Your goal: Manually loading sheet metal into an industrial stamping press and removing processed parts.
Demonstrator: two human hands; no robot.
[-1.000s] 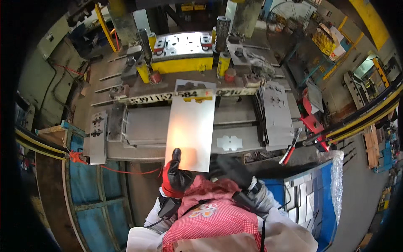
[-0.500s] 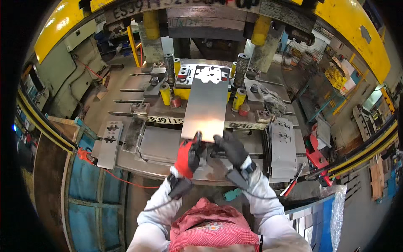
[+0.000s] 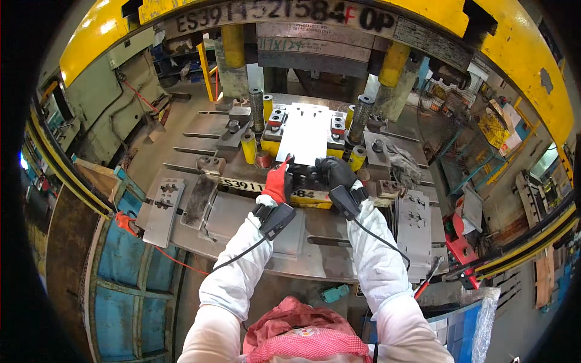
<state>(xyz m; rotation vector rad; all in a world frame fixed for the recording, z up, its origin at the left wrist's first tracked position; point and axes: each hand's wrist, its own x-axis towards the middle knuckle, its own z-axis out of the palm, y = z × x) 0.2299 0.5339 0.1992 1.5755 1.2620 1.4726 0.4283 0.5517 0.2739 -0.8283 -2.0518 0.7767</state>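
A flat grey metal sheet (image 3: pixel 304 133) lies on the lower die of the press, between yellow posts. My left hand (image 3: pixel 277 181), in a red and black glove, grips the sheet's near left corner. My right hand (image 3: pixel 334 172), in a black glove, holds the near right edge of the same sheet. Both arms wear white sleeves with a black device strapped at each wrist. The yellow press frame (image 3: pixel 502 42) arches overhead.
Punched metal plates lie on the steel table: one at the left (image 3: pixel 161 202), a stack at the right (image 3: pixel 414 225). Spring-wrapped guide pillars (image 3: pixel 257 106) and yellow posts (image 3: pixel 248 148) flank the die. A red tool (image 3: pixel 461 251) sits at the right, blue panels (image 3: pixel 121 290) at the lower left.
Both hands have pushed the sheet away from me, from above the table onto the die under the press. My head has moved forward, closer to the press.
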